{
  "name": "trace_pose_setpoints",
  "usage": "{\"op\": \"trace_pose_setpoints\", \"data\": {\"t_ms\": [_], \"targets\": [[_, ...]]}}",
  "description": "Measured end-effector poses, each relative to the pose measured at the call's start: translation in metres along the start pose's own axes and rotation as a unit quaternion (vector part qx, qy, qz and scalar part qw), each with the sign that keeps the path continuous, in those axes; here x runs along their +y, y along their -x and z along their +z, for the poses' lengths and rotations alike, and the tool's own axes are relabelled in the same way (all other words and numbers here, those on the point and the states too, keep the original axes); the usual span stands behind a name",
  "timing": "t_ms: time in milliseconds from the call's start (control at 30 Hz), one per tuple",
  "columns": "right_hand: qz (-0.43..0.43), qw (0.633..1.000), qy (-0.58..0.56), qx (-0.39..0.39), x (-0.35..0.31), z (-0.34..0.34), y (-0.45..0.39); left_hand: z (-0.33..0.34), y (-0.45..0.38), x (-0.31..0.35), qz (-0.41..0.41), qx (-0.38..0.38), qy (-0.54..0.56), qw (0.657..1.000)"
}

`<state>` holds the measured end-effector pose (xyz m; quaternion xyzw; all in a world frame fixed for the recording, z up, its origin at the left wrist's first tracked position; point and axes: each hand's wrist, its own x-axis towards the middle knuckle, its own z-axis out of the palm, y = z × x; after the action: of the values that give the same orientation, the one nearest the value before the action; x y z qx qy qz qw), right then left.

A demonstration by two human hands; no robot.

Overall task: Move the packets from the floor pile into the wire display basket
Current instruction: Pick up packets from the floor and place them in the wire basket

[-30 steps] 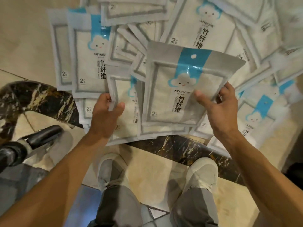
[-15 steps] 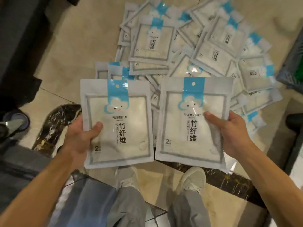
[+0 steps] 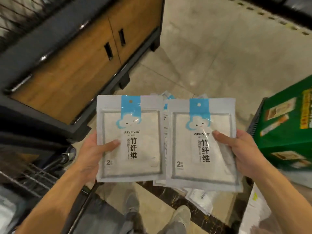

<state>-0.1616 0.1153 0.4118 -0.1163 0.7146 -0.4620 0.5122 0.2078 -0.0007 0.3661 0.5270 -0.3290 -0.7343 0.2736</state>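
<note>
**Both hands loaded, carry to the basket ahead**

Head view: the left hand (image 3: pixel 92 153) pinches a flat white plastic packet with a blue cloud header (image 3: pixel 130 139) along its left edge, thumb pressed across the front and fingers hidden behind. The right hand (image 3: pixel 243 152) grips a matching white-and-blue packet (image 3: pixel 201 144) the same way on its right edge. Both packets are held upright, face toward the camera, side by side with their inner edges just overlapping, well above the beige tiled floor (image 3: pixel 211 53). Parts of the floor pile of packets (image 3: pixel 200 198) show behind and below the held pair. The black wire display basket (image 3: pixel 32 176) sits at the lower left, near the left forearm; a wood-fronted dark-framed cabinet (image 3: pixel 72 65) stands beyond it, and a green printed carton (image 3: pixel 285 122) is on the right.

The step in hand looks like the carry from pile to basket. To do it well, I would keep each pinch firm on the sealed border, since the film looks slippery, swing both packets left over the basket rim, and lay them flat rather than drop them edge-on, so they stack neatly.

Both forearms reach forward from the bottom corners, wrists roughly level, palms turned inward toward each other
</note>
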Motion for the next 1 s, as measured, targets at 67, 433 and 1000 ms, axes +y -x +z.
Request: {"op": "trace_pose_setpoints", "data": {"t_ms": [67,433,1000], "targets": [[-0.016,1.0,0.012,-0.005,-0.048,0.011,0.03,0.001,0.028,0.046,0.029,0.011,0.012,0.999],[-0.088,0.99,0.006,-0.111,-0.233,0.087,0.2,-0.034,0.207,0.231,0.151,0.054,0.046,0.986],[-0.139,0.926,0.062,-0.344,-0.284,0.201,0.32,-0.078,0.466,0.218,0.255,0.275,0.13,0.918]]}}
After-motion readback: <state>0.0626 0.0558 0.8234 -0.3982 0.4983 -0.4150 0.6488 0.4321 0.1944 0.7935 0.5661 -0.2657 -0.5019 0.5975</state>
